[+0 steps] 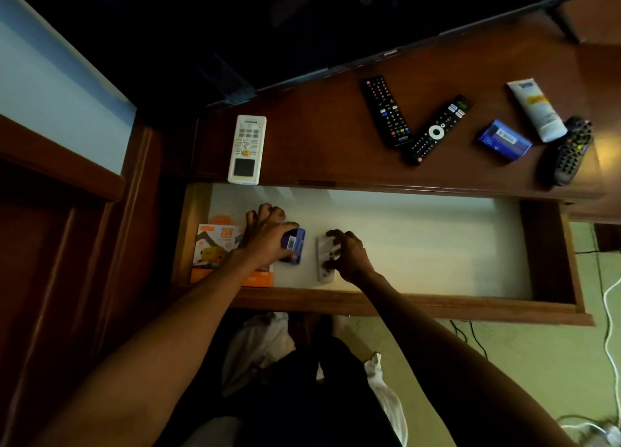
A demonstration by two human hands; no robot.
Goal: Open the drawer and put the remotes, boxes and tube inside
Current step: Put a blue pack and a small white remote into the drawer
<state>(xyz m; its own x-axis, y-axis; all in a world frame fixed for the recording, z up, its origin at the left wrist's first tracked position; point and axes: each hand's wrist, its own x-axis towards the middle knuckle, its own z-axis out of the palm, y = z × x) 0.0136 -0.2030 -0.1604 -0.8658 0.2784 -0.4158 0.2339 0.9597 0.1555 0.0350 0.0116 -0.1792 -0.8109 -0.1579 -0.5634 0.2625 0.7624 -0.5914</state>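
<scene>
A dark television (302, 19) stood along the back of the wooden surface (319, 137), filling the upper part of the view. Below the surface's front edge the drawer (403, 307) was pulled fully open, its pale floor mostly bare on the right side.

Both forearms reached down into the drawer's left part. The left hand (265, 236) lay over an orange and white box (215, 245) at the drawer's left end, its fingers (263, 211) spread and curled, with the thumb pressed against a small blue box (295, 246) just beside the orange one; whether it truly gripped that blue box could not be told. The right hand (349, 253) was just to the right, fingers bent around a small white remote (324, 261) lying on the drawer floor, closed on it from the side.

Still out on the surface were the other things. A white remote with a dark screen (247, 149) lay near the front left edge, just above the drawer. Two long black remotes lay touching at their lower ends in a V: the left one (386, 110) and the one with a white ring (437, 130). Further right lay a second blue box (504, 140), a white tube (536, 108) tilted beside it, and a rounded black remote (569, 150) touching the tube's cap end, near the surface's right front corner
</scene>
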